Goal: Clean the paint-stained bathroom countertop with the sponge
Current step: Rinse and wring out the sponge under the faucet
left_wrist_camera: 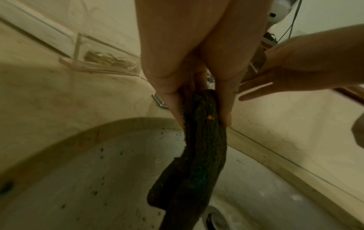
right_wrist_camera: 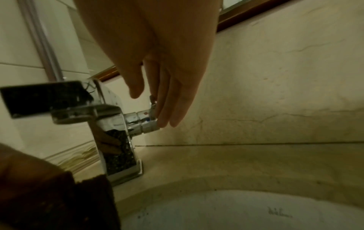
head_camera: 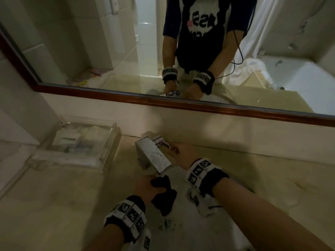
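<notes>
My left hand (head_camera: 145, 189) holds a dark, limp sponge (head_camera: 164, 195) over the white sink basin (left_wrist_camera: 82, 179); thumb and fingers pinch its upper end (left_wrist_camera: 202, 109), and the rest hangs down towards the drain (left_wrist_camera: 214, 217). The sponge carries teal and orange paint flecks. My right hand (head_camera: 181, 153) reaches to the chrome faucet (head_camera: 154, 154). Its straight fingertips (right_wrist_camera: 165, 119) touch the end of the side handle (right_wrist_camera: 145, 121), with the thumb held apart above. The beige countertop (head_camera: 63, 205) surrounds the basin, and dark paint specks dot the basin wall.
A clear plastic tray (head_camera: 79, 144) with small toiletries sits at the back left of the countertop. A wood-framed mirror (head_camera: 163, 100) runs along the wall behind the faucet. Teal paint marks (head_camera: 166, 224) show in the basin below the sponge.
</notes>
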`<state>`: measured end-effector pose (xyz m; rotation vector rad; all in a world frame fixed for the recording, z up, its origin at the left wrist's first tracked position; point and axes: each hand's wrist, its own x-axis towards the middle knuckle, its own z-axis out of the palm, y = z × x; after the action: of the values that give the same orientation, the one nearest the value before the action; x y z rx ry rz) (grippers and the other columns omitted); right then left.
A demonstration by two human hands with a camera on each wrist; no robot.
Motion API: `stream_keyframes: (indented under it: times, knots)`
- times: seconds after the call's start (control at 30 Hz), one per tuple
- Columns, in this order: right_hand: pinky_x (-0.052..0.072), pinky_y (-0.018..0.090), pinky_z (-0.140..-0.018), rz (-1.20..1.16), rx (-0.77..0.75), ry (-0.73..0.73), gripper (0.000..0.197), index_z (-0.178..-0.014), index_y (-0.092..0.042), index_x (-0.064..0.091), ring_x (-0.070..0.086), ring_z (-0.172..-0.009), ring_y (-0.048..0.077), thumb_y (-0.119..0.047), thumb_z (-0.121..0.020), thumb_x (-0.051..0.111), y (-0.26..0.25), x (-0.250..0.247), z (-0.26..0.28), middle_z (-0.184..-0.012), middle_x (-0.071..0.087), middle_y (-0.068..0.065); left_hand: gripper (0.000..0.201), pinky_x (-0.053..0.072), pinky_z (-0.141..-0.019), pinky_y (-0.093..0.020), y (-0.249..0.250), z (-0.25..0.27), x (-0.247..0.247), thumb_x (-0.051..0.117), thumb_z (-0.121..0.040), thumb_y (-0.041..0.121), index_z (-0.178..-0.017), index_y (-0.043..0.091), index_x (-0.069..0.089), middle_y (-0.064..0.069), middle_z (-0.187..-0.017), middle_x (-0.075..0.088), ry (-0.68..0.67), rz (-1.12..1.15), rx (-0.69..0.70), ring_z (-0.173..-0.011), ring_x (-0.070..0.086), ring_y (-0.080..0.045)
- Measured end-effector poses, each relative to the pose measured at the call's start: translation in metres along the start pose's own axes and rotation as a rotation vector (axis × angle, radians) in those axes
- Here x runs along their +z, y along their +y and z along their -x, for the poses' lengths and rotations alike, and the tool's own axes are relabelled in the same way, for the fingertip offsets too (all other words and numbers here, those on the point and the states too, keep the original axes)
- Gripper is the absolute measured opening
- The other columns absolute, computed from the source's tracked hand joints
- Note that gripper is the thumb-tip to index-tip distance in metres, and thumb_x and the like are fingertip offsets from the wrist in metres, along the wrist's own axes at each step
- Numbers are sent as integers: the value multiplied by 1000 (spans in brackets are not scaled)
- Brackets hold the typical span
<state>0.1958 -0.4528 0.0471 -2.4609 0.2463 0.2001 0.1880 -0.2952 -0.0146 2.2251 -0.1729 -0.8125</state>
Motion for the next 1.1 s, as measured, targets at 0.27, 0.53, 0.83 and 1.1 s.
stream_keyframes:
  times: [0.27,0.53,0.83,1.1]
  knots:
    - [47,23,-79,-129,-82,45,32,-123,-13,62,65,-96,28,-24,-95,51,11,0,-11,-105,71,15,41,41,-92,-22,2,-14,12,69,-83,23,-119,7,59,-12,-119,60,6,18,-64,-112,56,-26]
    - [44,30,-82,-26,-75,86,30,-118,-7,63,63,-99,30,-13,-97,44,17,7,-22,-109,69,17,29,44,-85,-25,0,-18,15,69,-83,23,-107,7,67,-5,-96,63,43,-33,-57,-103,60,-25]
    - [46,31,-77,24,-45,98,29,-104,0,66,62,-93,31,-13,-98,41,23,9,-34,-104,68,20,22,47,-72,-25,0,-19,16,69,-82,28,-90,8,69,-4,-82,63,83,-36,-14,-81,59,-20]
    - [46,32,-95,-99,172,60,37,-133,-13,49,59,-111,26,-28,-100,36,44,47,14,-127,60,11,32,43,-62,-22,0,-25,24,67,-80,20,-59,26,44,7,-63,47,272,151,-85,-62,49,-13]
